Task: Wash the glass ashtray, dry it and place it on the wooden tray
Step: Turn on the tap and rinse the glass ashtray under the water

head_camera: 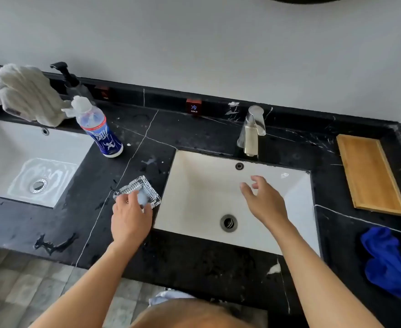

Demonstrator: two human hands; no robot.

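Observation:
A square cut-glass ashtray [140, 189] rests on the black marble counter, just left of the white basin [194, 176]. My left hand [131, 217] grips its near edge, fingers curled over the rim. My right hand [264, 201] hovers over the basin with fingers apart, holding nothing, below the chrome faucet [252, 131]. The wooden tray [370, 174] lies on the counter at the far right. A crumpled blue cloth [386, 261] sits near the counter's front right.
A plastic water bottle [99, 130] stands behind the ashtray. A black pump dispenser [70, 79] and a white towel [24, 93] are at the back left. A second basin [17, 159] with water in it lies at left. The basin drain [228, 223] is open.

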